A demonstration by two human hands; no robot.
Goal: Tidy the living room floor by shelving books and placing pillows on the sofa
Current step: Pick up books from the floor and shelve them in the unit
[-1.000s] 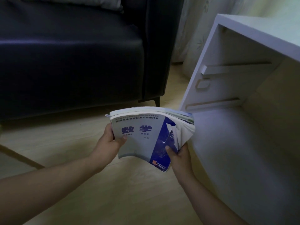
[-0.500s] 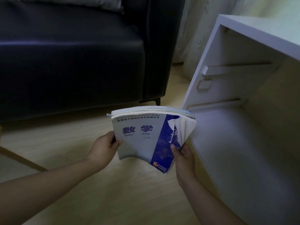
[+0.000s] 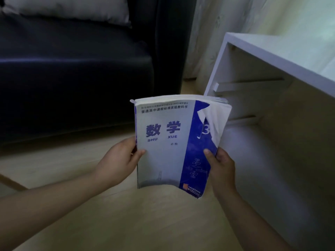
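Both hands (image 3: pixel 119 160) (image 3: pixel 222 171) grip a worn textbook stack (image 3: pixel 168 147) mid-frame; squaring its edges should ease sliding into the shelf (image 3: pixel 272 57) at right

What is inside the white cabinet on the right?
Only bare inner walls and side rails show inside the white cabinet. The held books cover its front left corner.

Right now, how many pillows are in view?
1: a pale pillow lying on the dark sofa, top left, partly cut off by the frame edge. Others may lie outside the view.
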